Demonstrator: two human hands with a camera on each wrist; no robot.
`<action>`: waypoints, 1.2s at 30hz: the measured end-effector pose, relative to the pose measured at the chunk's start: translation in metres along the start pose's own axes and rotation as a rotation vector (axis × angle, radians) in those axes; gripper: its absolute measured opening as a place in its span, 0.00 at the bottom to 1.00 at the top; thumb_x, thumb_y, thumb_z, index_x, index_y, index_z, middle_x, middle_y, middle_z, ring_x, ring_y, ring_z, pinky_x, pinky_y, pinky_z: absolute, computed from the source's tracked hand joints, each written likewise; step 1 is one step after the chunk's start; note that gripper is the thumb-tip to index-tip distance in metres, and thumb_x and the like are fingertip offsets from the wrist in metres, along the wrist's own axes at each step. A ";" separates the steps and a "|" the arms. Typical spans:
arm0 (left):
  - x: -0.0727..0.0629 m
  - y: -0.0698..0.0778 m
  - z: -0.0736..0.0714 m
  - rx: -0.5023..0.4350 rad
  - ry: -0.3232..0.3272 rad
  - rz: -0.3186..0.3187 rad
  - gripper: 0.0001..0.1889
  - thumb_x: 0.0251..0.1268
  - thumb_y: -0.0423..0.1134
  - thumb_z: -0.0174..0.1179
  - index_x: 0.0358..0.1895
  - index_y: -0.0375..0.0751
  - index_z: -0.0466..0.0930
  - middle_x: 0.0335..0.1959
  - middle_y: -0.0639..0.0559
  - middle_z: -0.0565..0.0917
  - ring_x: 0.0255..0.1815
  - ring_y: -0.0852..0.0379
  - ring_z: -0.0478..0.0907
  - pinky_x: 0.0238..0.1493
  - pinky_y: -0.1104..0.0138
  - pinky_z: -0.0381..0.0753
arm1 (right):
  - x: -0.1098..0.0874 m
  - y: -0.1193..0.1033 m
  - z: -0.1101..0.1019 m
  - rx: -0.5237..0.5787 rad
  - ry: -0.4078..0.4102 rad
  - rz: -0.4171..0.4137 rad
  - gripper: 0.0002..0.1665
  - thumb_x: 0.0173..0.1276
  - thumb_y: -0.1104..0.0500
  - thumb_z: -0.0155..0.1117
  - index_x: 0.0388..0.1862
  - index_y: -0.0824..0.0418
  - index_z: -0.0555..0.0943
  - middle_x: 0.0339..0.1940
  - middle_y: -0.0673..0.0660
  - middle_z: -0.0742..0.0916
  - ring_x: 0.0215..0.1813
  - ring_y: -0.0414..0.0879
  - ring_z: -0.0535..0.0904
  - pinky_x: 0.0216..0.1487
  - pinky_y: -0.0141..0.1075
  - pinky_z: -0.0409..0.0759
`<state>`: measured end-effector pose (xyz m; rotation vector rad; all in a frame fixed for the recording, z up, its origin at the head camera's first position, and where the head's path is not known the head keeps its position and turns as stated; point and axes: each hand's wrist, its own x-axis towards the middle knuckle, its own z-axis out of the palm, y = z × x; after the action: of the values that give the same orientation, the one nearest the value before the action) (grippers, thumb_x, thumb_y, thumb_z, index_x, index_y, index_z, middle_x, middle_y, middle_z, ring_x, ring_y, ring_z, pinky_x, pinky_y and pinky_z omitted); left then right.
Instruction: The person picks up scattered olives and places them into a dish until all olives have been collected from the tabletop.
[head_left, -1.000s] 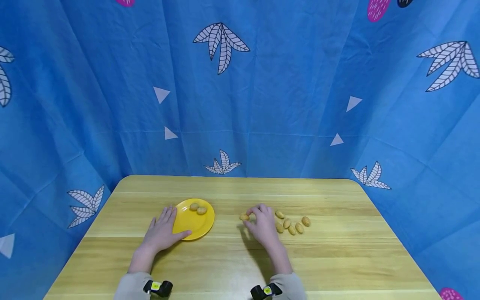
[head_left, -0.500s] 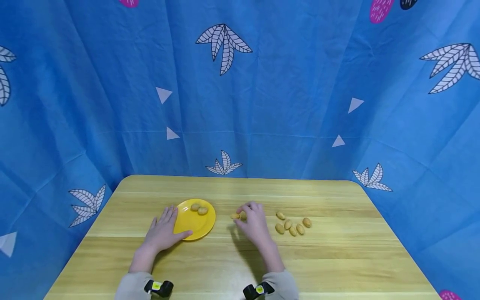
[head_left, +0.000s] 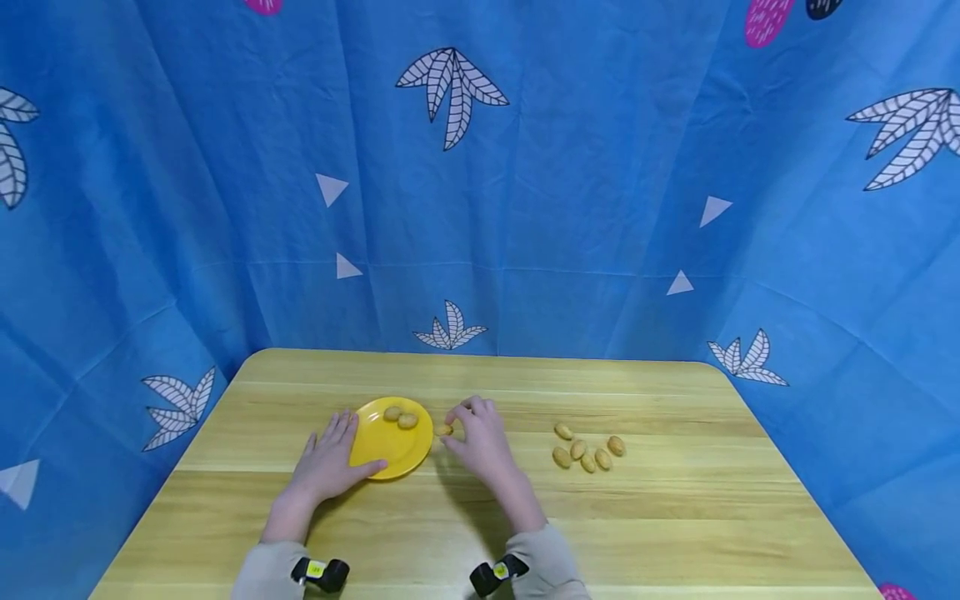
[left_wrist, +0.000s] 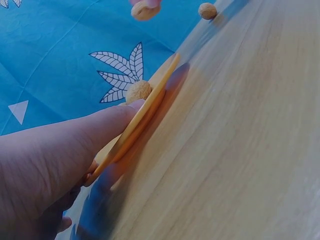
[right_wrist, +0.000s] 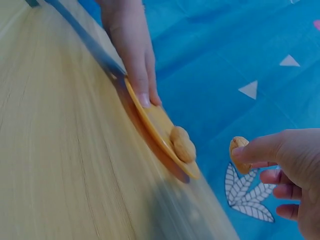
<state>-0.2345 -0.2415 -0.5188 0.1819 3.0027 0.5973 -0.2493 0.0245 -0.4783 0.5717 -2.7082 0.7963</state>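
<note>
Now the right hand [head_left: 483, 437] is hovering just right of a round, glossy yellow plate [head_left: 397, 454], lower centre-left of the head frame; a second ago it was working beside the loose group. It is pinching one tan, oval, rough-shelled nut [head_left: 443, 430] between thumb and fingers, off the table, so this piece is nearing the plate but not yet lying in it. Left hand [head_left: 327, 460]: spreading wide, thumb and fingers resting on the plate's left rim. Contents: two similar nuts [head_left: 407, 421] are lying near the plate's upper edge. Six loose nuts [head_left: 588, 462] are resting lower centre-right on the pale wooden table [head_left: 675, 500].
</note>
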 end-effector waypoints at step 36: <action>-0.001 0.002 -0.002 0.015 0.012 -0.002 0.57 0.58 0.73 0.53 0.76 0.29 0.48 0.78 0.33 0.49 0.80 0.34 0.43 0.73 0.33 0.43 | 0.033 -0.012 0.052 -0.172 -0.168 -0.063 0.11 0.61 0.48 0.71 0.37 0.52 0.83 0.45 0.51 0.81 0.48 0.45 0.71 0.51 0.37 0.72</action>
<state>-0.2332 -0.2406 -0.5164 0.1761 3.0194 0.5777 -0.2806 -0.0238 -0.5033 0.7082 -2.8572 0.5137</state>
